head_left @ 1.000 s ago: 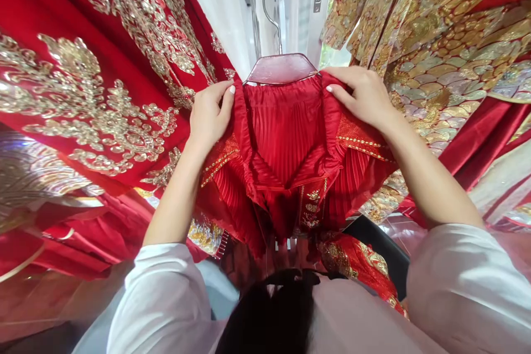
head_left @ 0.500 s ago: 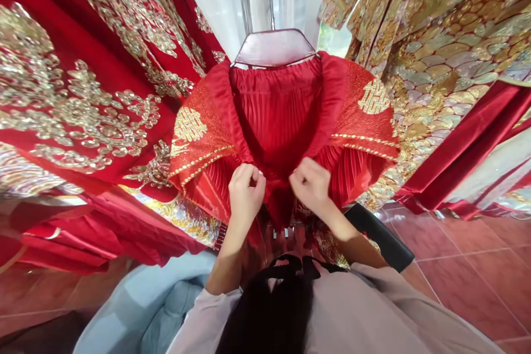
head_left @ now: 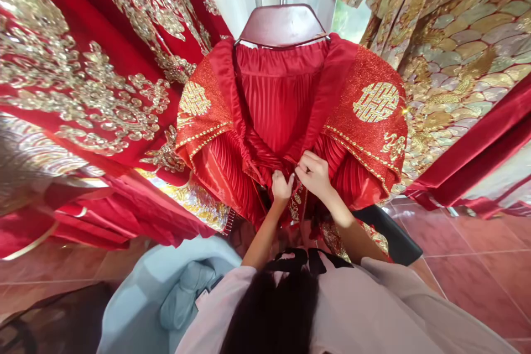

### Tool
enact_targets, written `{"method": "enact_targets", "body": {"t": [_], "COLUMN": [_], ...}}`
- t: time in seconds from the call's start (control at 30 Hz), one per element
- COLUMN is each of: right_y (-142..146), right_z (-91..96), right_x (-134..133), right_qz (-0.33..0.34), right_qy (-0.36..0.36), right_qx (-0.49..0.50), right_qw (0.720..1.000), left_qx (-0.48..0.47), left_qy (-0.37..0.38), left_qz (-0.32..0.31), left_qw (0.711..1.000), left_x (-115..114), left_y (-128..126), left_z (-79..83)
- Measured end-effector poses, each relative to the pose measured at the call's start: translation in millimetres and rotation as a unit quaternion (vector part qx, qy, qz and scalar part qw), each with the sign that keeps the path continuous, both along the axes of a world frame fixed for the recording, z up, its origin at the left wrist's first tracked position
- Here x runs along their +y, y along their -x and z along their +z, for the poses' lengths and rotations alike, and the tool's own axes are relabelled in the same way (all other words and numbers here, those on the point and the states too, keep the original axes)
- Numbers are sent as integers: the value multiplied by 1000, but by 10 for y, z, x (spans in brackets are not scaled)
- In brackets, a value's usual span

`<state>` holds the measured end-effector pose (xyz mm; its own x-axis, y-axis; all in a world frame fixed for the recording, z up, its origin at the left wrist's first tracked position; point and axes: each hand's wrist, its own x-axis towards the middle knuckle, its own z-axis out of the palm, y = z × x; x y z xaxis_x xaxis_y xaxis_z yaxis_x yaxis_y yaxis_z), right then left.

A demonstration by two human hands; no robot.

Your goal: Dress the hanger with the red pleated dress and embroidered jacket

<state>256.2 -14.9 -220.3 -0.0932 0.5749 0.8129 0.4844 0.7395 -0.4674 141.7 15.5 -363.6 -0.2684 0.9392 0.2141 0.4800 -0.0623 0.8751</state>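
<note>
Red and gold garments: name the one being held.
The red pleated garment, centre: left hand and right hand hold its front. Neither touches the red sequined garment at left or the gold scale-patterned garment at right.

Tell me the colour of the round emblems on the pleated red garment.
The round emblems are gold, on glittery red panels; they show best in the head view.

Left hand (head_left: 282,187): fingers curled in, thumb raised toward the other hand.
Right hand (head_left: 314,172): fingers bent inward, knuckles up, a little farther forward than the left.
Spacing: hands just beside each other, near mid-view.
Left forearm (head_left: 262,239): bare, slanting forward and rightward.
Right forearm (head_left: 347,227): bare, slanting forward and leftward.
</note>
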Motion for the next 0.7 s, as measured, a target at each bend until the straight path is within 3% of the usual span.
{"method": "enact_targets", "body": {"t": [0.13,0.2,0.27,0.33,0.4,0.6,0.7], "right_y": [80,167,267,351,394,330,322], "right_z": [-327,-590,-833,-996,-1068,-1059,-1047], "right_x": [-266,-387,-451,-451,-416,-350,-347], "right_qz": [-155,-178,-164,-131,-85,-5,44], "right_qy": [-70,-29,124,322,449,534,571], "right_qx": [11,-17,-70,-95,-77,54,154], "right_qw": [985,984,976,933,886,844,805], "left_qx": [-41,-70,-99,-125,-146,-181,-182], "left_qy": [11,12,11,11,10,-2,1], "left_qz": [-15,-36,-58,-69,-74,-121,-151], "left_qw": [999,997,993,990,986,976,972], "left_x": [-12,-167,-354,-512,-602,-587,-560], "left_y": [24,93,145,163,160,175,177], "left_z": [-213,-339,-461,-554,-606,-624,-647]}}
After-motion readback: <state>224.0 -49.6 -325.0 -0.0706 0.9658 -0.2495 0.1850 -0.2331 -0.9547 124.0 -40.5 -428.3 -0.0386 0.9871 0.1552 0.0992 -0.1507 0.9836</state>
